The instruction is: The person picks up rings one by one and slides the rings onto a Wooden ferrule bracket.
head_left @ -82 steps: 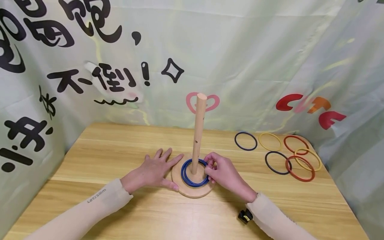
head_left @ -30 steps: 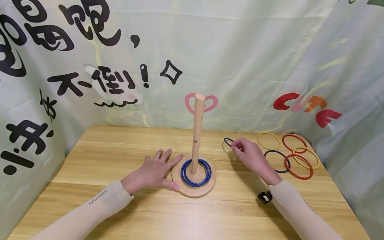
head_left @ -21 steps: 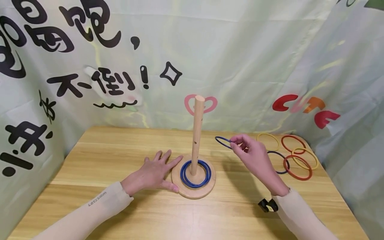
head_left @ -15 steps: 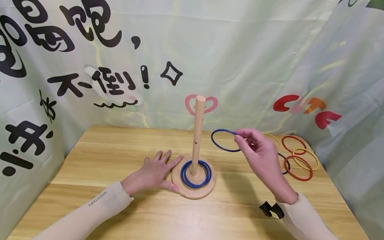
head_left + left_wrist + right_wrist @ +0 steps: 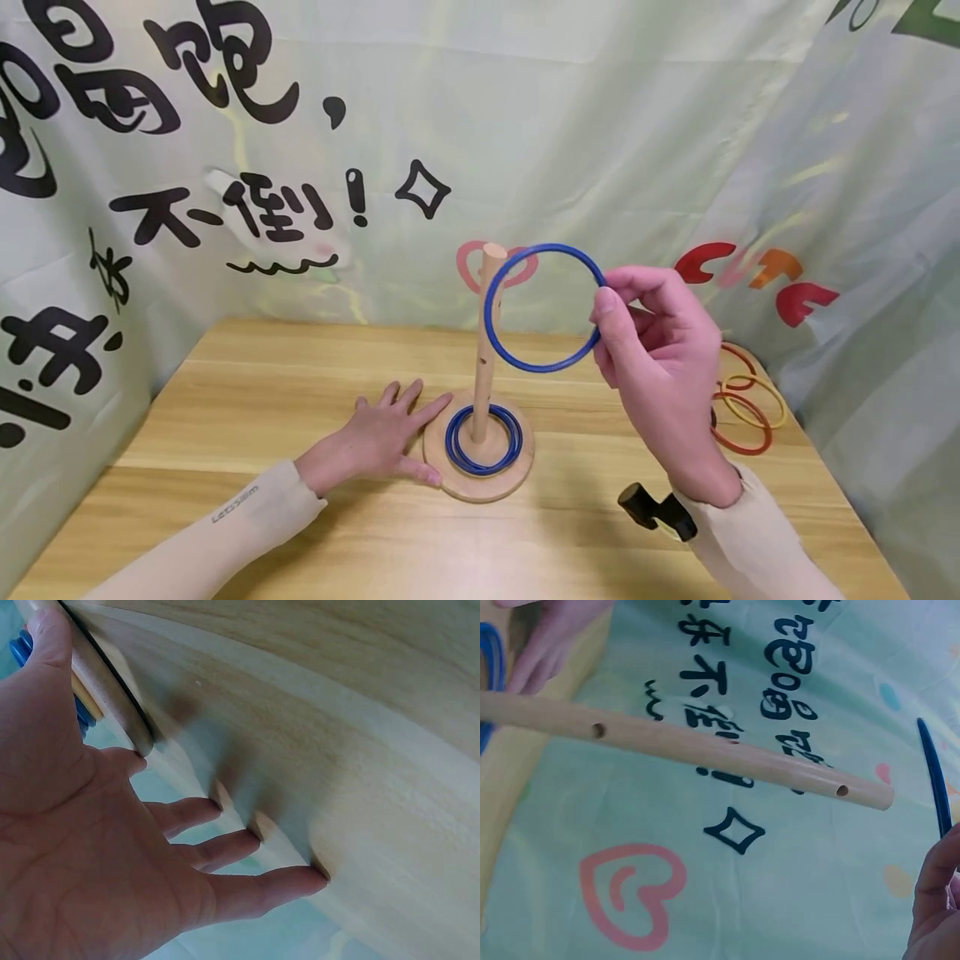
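Note:
My right hand (image 5: 667, 358) pinches a blue ring (image 5: 546, 367) between thumb and fingers. Seen from the head, this ring is raised high, tilted toward the camera, its left edge overlapping the upper part of the wooden post (image 5: 481, 387). In the right wrist view the ring (image 5: 934, 776) appears edge-on, apart from the tip of the post (image 5: 780, 774). Blue rings (image 5: 480, 472) lie around the post's foot on the round wooden base (image 5: 480, 492). My left hand (image 5: 367, 442) has its fingers spread on the table, thumb and index finger at the base's left edge.
On the right of the table (image 5: 300, 533) lie red rings (image 5: 750, 452) and a yellow ring (image 5: 784, 408), partly overlapping. My right hand and wrist hide other rings there. A printed curtain (image 5: 600, 150) hangs behind and at both sides.
My right hand left the rings on the base, picked up a blue ring from the table's right part, then lifted it and tilted it up beside the post. The left hand stayed in place.

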`<state>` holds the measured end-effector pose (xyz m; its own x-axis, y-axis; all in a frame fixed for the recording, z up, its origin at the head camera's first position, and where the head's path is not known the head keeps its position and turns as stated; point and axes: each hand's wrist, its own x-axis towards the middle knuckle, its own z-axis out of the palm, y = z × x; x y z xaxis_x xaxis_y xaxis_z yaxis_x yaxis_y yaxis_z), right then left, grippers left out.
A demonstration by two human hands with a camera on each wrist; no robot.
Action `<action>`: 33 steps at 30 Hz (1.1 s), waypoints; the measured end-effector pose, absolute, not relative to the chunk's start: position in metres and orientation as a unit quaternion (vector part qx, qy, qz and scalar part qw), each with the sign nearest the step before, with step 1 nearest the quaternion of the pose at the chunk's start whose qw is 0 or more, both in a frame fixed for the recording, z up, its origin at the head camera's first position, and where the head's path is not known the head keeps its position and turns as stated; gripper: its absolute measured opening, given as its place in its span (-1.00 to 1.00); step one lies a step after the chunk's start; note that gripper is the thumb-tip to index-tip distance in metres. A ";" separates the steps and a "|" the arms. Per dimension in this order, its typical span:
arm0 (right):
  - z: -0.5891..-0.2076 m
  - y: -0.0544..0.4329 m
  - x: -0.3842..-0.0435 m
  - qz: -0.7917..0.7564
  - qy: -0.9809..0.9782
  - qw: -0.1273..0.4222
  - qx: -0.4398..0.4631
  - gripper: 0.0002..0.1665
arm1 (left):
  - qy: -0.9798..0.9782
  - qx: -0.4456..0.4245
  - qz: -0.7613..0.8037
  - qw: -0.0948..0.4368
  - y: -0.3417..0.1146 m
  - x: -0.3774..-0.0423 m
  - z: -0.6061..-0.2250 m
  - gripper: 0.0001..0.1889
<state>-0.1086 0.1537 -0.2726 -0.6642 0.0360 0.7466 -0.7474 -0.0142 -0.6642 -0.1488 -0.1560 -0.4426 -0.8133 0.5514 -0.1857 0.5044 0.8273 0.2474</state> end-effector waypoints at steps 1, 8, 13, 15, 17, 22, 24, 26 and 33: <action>-0.271 0.151 -0.110 0.659 -0.635 0.294 0.277 -0.80 | 0.948 0.279 0.093 0.126 -0.157 -0.149 -0.443 0.28; -0.267 0.137 -0.121 0.659 -0.668 0.246 0.241 -0.81 | 0.948 0.278 0.092 0.125 -0.159 -0.147 -0.443 0.25; -0.274 0.131 -0.131 0.666 -0.682 0.203 0.223 -0.81 | 0.947 0.281 0.089 0.126 -0.160 -0.145 -0.443 0.26; -0.280 0.130 -0.133 0.664 -0.690 0.189 0.217 -0.79 | 0.947 0.283 0.090 0.125 -0.160 -0.145 -0.443 0.25; -0.286 0.129 -0.136 0.657 -0.703 0.176 0.209 -0.78 | 0.946 0.285 0.093 0.124 -0.160 -0.145 -0.443 0.25; -0.305 0.126 -0.140 0.618 -0.749 0.136 0.195 -0.83 | 0.947 0.283 0.088 0.121 -0.160 -0.144 -0.445 0.25; -0.315 0.126 -0.141 0.596 -0.771 0.116 0.193 -0.86 | 0.948 0.283 0.085 0.122 -0.160 -0.145 -0.445 0.25; -0.325 0.126 -0.142 0.575 -0.789 0.096 0.194 -0.87 | 0.948 0.283 0.084 0.120 -0.159 -0.145 -0.445 0.25; -0.365 0.128 -0.150 0.521 -0.833 0.045 0.184 -0.86 | 0.948 0.284 0.084 0.114 -0.156 -0.149 -0.443 0.26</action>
